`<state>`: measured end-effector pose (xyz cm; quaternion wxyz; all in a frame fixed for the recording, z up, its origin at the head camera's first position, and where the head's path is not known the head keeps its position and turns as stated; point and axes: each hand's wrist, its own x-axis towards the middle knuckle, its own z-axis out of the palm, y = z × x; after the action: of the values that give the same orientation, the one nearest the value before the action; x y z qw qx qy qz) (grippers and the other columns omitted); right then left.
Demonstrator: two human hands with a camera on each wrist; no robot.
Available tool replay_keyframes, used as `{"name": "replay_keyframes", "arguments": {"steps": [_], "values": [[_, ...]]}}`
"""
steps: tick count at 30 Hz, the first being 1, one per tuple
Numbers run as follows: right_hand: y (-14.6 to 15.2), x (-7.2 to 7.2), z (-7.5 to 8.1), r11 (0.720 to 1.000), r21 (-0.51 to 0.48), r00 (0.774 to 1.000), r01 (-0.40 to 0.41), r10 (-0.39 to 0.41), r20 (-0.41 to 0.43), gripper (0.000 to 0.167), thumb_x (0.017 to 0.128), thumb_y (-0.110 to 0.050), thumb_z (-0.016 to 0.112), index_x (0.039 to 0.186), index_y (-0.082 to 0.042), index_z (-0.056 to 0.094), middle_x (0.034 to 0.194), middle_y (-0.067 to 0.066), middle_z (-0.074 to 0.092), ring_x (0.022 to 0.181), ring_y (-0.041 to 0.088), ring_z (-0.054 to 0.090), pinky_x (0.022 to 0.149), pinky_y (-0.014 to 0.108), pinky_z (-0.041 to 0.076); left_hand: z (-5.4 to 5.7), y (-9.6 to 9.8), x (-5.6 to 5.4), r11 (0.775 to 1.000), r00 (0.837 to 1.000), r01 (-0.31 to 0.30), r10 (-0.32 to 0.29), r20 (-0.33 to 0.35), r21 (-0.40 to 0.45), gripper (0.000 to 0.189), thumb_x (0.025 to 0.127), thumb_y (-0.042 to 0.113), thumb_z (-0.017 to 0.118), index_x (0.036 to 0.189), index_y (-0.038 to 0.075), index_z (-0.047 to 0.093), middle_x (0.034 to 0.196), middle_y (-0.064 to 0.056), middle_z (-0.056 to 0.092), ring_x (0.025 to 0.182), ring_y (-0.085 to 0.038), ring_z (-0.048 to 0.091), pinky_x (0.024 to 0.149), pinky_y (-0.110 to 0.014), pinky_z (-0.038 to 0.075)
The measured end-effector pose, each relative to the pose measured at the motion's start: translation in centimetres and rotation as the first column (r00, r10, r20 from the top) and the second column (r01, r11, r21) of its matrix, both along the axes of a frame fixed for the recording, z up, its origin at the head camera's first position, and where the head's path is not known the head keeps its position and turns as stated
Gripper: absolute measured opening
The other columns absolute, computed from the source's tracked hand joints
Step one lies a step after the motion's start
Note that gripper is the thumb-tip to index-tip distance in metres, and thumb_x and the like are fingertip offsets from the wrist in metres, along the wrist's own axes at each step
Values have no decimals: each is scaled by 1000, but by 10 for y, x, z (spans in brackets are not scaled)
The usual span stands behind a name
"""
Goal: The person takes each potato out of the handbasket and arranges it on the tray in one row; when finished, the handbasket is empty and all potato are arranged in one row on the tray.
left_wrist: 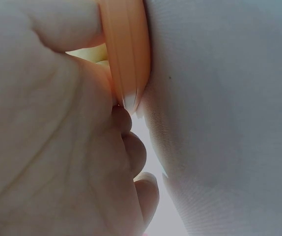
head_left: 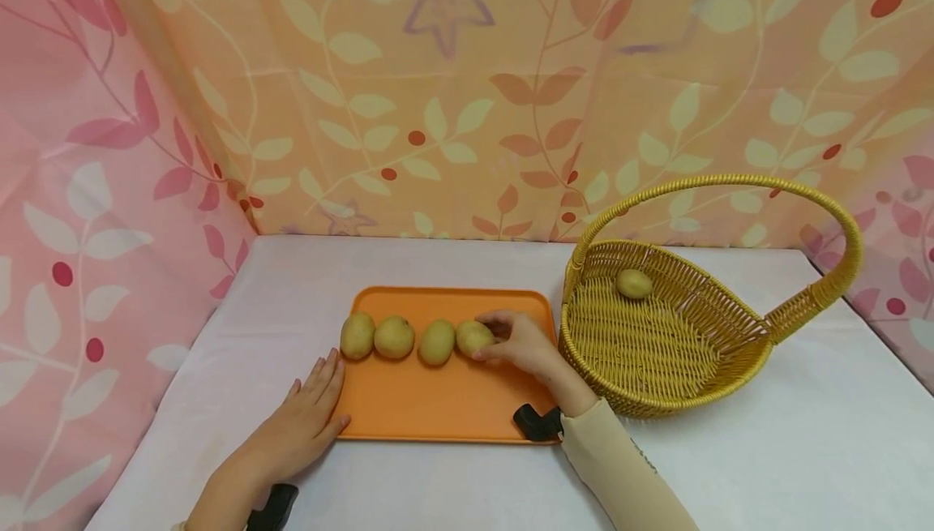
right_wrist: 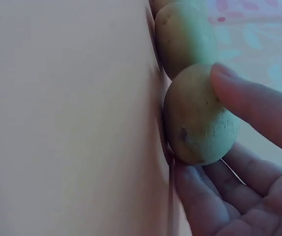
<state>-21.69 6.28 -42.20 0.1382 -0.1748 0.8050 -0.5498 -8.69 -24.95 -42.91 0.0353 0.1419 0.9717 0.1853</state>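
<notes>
Several potatoes form a row across the orange tray [head_left: 430, 409]. My right hand [head_left: 527, 346] grips the rightmost potato [head_left: 473, 339], thumb on one side and fingers on the other. In the right wrist view, that potato [right_wrist: 195, 118] sits low against the tray, overlapping the neighbouring potato [right_wrist: 183, 39]. My left hand [head_left: 302, 413] rests along the tray's left edge with its fingers straight. In the left wrist view, the thumb and fingertips touch the orange rim [left_wrist: 126, 44]. The leftmost potato [head_left: 357, 336] lies just beyond those fingertips.
To the right of the tray stands a yellow wicker basket [head_left: 584, 389] with a tall arched handle [head_left: 730, 180]. One potato [head_left: 634, 284] lies inside, near its back wall. A white cloth [head_left: 438, 486] covers the table, with patterned curtains [head_left: 452, 109] behind and at the sides.
</notes>
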Motion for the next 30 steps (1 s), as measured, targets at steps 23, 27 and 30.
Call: {"name": "replay_keyframes", "arguments": {"steps": [23, 27, 30], "values": [[-1, 3, 2, 999, -28, 998, -21, 22, 58, 55, 73, -6, 80, 122, 8, 58, 113, 17, 64, 104, 27, 59, 86, 32, 49, -3, -1, -1, 1000, 1000, -1, 1, -6, 5, 68, 94, 26, 57, 143, -11, 27, 152, -25, 17, 139, -43, 16, 104, -65, 16], [0, 3, 3, 997, -66, 996, -25, 30, 82, 56, 75, -5, 78, 124, 9, 56, 117, 19, 62, 108, 29, 58, 88, 33, 48, -3, -1, -1, 1000, 1000, 1, -1, -6, 7, 68, 94, 26, 57, 143, -11, 27, 152, -25, 17, 139, -42, 16, 104, -65, 16], [0, 3, 3, 994, -101, 996, -29, 37, 87, 55, 76, -4, 77, 124, 11, 54, 120, 20, 61, 110, 30, 57, 91, 34, 47, -2, -1, 0, 1000, 1000, 4, -4, -12, 9, 68, 94, 26, 57, 143, -11, 28, 152, -25, 18, 138, -43, 17, 104, -65, 17]]}}
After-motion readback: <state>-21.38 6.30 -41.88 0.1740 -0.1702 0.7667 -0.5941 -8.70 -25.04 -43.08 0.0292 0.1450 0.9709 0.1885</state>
